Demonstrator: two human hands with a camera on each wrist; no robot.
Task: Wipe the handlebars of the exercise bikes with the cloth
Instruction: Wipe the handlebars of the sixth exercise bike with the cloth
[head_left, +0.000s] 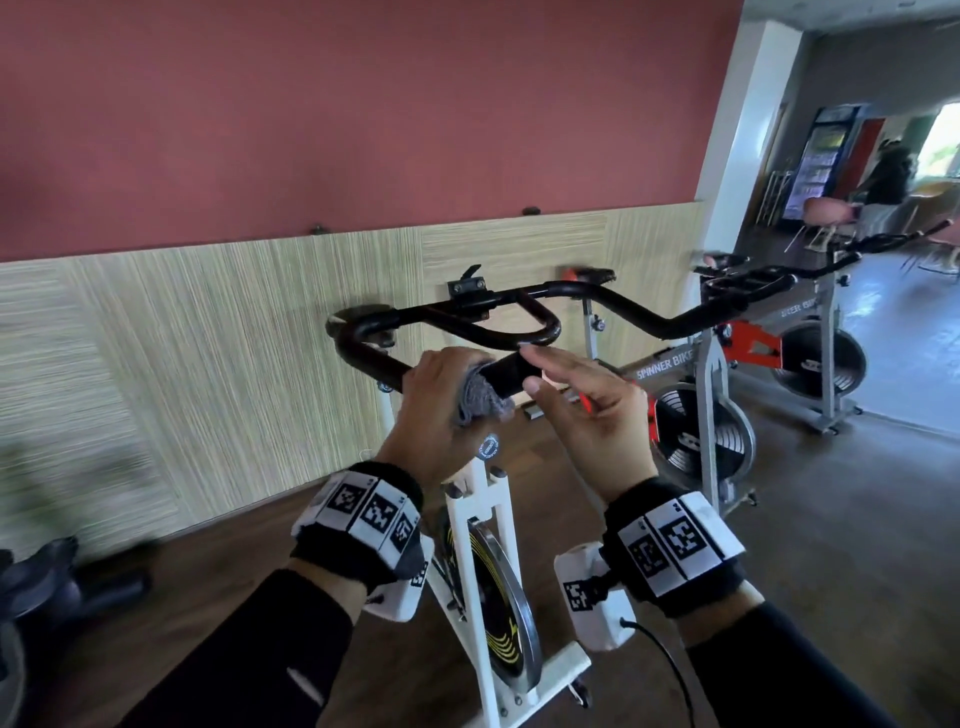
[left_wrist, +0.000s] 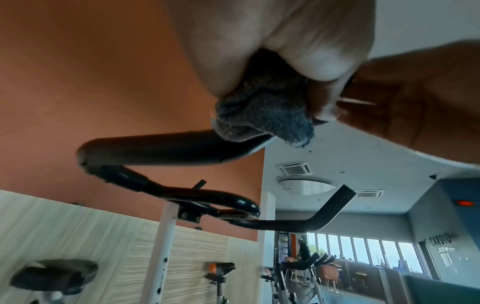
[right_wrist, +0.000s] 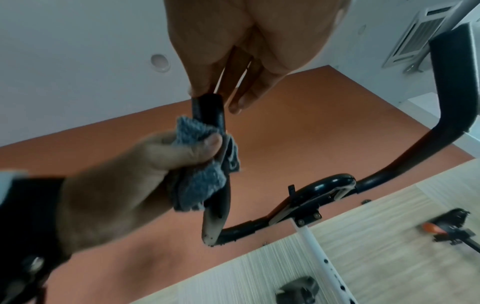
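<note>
The white bike's black handlebar (head_left: 467, 312) loops in front of me in the head view. My left hand (head_left: 436, 410) grips a grey cloth (head_left: 480, 397) wrapped round the near left grip, close to its end. My right hand (head_left: 587, 410) is just right of it, fingers straight, fingertips touching the bar's end. In the right wrist view the straight fingers (right_wrist: 233, 86) meet the bar end (right_wrist: 207, 111), and the cloth (right_wrist: 200, 181) bunches under the left thumb (right_wrist: 202, 144). The left wrist view shows the cloth (left_wrist: 262, 119) squeezed against the bar (left_wrist: 155, 150).
The white bike frame (head_left: 483, 519) with its flywheel stands below my hands. A grey spinner bike (head_left: 696, 415) is close on the right, another (head_left: 810, 364) behind it. A panelled wall (head_left: 208, 364) runs behind. A dark saddle (head_left: 52, 571) sits at lower left. A person (head_left: 888, 176) stands far off.
</note>
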